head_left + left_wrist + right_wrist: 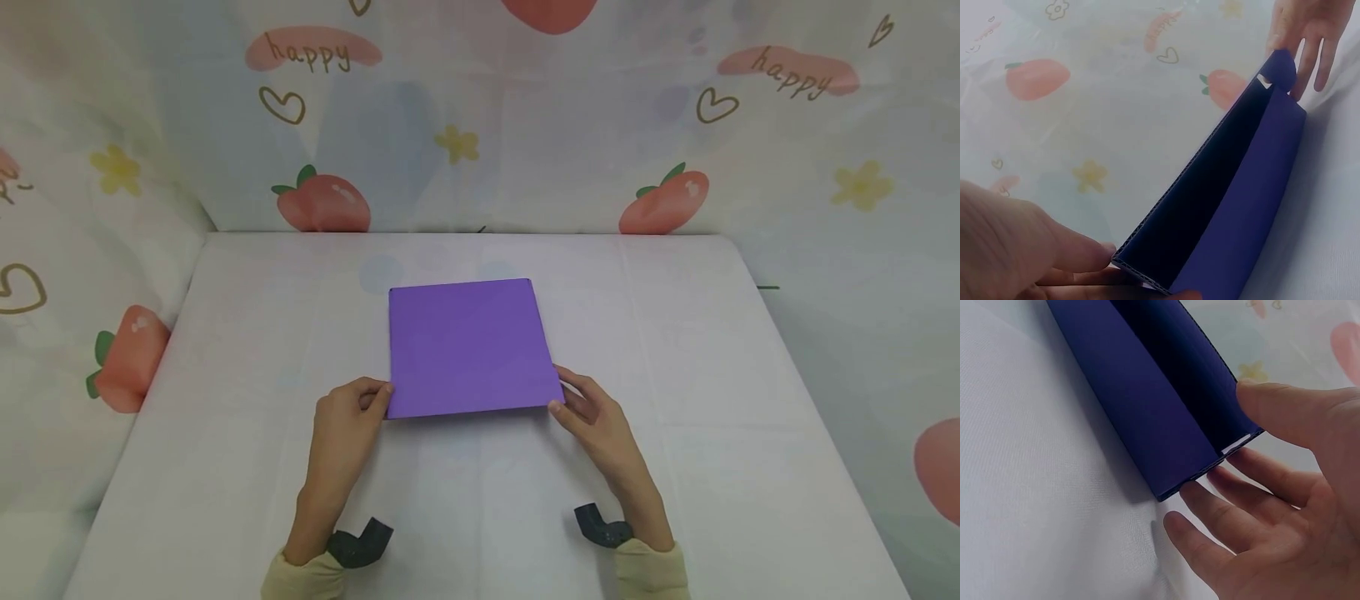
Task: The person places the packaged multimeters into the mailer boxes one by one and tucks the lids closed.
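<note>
A flat purple cardboard box [468, 346] stands at the middle of the white table. Its near side gapes in the wrist views: a dark slot runs between the lid's corrugated edge and the front panel [1235, 212]. At the near left corner my left hand [347, 425] holds the box, thumb at the lid's edge and fingers along the side. My right hand [600, 425] holds the near right corner, its thumb on the lid edge and its fingers [1222, 512] against the end wall. What lies inside the box is too dark to make out.
White cloth covers the table [712, 417]. A printed curtain [525, 125] with fruit, hearts and flowers hangs behind and at both sides. Dark curved pieces [360, 543] are worn at both wrists, by the pale sleeves [651, 571].
</note>
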The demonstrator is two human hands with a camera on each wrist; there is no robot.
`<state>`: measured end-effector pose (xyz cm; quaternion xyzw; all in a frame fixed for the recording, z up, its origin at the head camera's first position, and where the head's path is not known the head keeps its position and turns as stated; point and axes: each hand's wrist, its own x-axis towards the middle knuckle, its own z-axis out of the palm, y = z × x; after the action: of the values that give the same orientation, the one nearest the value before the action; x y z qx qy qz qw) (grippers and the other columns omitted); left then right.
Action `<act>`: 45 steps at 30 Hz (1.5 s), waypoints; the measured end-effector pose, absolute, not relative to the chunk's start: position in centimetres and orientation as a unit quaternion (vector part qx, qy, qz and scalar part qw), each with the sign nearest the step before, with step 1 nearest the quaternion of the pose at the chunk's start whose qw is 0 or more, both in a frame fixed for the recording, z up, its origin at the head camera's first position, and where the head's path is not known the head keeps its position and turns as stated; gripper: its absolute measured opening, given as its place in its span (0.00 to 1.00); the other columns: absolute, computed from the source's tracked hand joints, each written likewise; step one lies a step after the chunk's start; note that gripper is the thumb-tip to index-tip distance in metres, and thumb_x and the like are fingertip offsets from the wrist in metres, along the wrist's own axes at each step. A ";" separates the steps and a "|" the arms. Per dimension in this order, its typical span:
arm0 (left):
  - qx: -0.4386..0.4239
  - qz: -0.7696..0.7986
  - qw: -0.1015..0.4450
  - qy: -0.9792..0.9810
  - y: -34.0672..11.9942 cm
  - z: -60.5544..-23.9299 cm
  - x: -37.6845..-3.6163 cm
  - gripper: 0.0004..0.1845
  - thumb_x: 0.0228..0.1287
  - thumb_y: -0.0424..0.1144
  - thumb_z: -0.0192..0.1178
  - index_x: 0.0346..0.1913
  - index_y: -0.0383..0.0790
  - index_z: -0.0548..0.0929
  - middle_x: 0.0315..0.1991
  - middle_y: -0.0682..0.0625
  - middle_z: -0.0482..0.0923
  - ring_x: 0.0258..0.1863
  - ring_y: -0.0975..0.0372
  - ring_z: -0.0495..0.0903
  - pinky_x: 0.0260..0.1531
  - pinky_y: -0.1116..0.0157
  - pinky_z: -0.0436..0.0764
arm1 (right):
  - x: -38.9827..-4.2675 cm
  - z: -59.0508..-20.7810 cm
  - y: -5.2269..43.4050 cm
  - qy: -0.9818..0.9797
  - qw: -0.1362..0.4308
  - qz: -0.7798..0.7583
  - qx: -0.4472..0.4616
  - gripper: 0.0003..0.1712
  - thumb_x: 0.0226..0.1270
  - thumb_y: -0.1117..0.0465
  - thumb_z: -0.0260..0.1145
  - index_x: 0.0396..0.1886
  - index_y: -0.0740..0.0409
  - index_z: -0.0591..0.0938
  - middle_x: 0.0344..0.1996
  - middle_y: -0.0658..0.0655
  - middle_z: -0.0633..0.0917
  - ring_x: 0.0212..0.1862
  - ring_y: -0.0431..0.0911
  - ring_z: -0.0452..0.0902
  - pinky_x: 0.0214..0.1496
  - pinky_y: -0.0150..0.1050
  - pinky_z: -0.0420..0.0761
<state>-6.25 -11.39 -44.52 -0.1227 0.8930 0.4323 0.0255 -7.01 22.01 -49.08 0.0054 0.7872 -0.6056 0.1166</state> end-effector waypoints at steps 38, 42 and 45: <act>-0.105 0.400 -0.041 0.909 -10.9 -45.9 -6.5 0.10 0.72 0.37 0.66 0.47 0.33 0.90 0.36 0.42 0.92 0.35 0.54 0.90 0.34 0.58 0.83 | -7.3 -48.1 20.6 0.795 0.096 -0.595 0.070 0.27 0.76 0.58 0.67 0.70 0.60 0.74 0.73 0.62 0.75 0.74 0.56 0.74 0.67 0.37 0.80; -0.098 0.402 -0.042 0.909 -11.0 -46.0 -6.8 0.10 0.73 0.37 0.66 0.46 0.34 0.90 0.35 0.43 0.92 0.32 0.56 0.88 0.32 0.62 0.80 | -7.3 -47.9 20.4 0.796 0.096 -0.594 0.069 0.26 0.76 0.61 0.67 0.69 0.61 0.74 0.73 0.63 0.74 0.75 0.58 0.72 0.67 0.40 0.80; -0.095 0.401 -0.041 0.910 -11.1 -46.1 -7.1 0.09 0.72 0.38 0.66 0.46 0.35 0.91 0.35 0.44 0.92 0.31 0.57 0.86 0.31 0.64 0.78 | -7.3 -47.8 20.3 0.800 0.094 -0.589 0.068 0.25 0.76 0.62 0.67 0.69 0.61 0.74 0.73 0.63 0.74 0.76 0.59 0.71 0.68 0.45 0.79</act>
<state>-7.08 -11.15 -46.12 -0.0952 0.9100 0.4015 -0.0411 -7.29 20.33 -47.82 0.0676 0.7998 -0.5891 0.0938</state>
